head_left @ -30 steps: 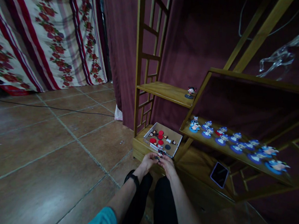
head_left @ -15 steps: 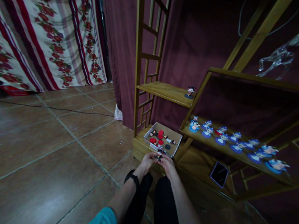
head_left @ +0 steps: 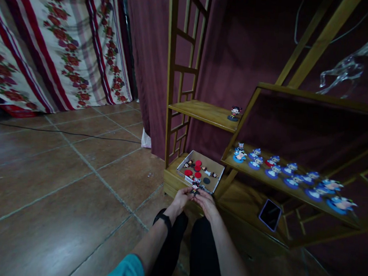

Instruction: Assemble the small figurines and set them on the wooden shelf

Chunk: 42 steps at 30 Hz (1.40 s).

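Between my two hands is a small black-haired figurine [head_left: 195, 187], upright on a dark base. My left hand [head_left: 182, 197] grips it from the left, and my right hand [head_left: 206, 200] from the right, fingers closed at the base. Just beyond them lies an open cardboard box [head_left: 217, 168] holding several loose figurines, red discs [head_left: 198, 163] and a dark grey disc [head_left: 206, 180]. A similar figurine [head_left: 235, 112] stands on a dark base on the shelf [head_left: 201, 112] above the box.
On the right-hand shelf stand several blue and white figurines [head_left: 273, 170]. A phone or tablet [head_left: 270, 214] lies on the lower board. Up on the right is a clear deer-like ornament [head_left: 345, 68]. A black cable [head_left: 76, 134] crosses the tiled floor at left.
The figurine in my hands has shifted very slightly left and tilts a little differently. Both hands keep their hold, and everything else stays in place.
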Each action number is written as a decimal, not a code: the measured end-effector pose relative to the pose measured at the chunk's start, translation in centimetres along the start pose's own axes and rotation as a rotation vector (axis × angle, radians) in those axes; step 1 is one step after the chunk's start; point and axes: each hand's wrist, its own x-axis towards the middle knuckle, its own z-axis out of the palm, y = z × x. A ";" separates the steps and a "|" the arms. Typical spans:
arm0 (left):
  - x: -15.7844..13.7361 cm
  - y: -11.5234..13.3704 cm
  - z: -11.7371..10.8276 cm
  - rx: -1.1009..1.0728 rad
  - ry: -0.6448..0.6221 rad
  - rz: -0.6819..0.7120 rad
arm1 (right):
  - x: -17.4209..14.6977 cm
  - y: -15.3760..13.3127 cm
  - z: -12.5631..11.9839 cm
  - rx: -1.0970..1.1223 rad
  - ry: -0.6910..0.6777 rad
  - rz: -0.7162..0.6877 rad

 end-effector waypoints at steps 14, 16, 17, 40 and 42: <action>0.0 -0.1 -0.3 0.049 0.053 0.020 | 0.3 0.4 -0.4 0.011 -0.022 0.023; 0.1 -0.1 -0.3 0.052 0.025 0.021 | 0.2 0.3 -0.3 0.011 -0.017 0.018; 0.1 -0.1 -0.3 0.052 0.013 0.018 | 0.2 0.3 -0.3 0.008 -0.008 0.015; -0.2 0.9 -0.3 0.048 -0.029 -0.066 | -0.1 0.0 -0.3 -0.033 -0.032 0.029; -0.2 1.0 -0.3 0.054 -0.043 -0.069 | -0.1 0.0 -0.4 -0.042 -0.028 0.031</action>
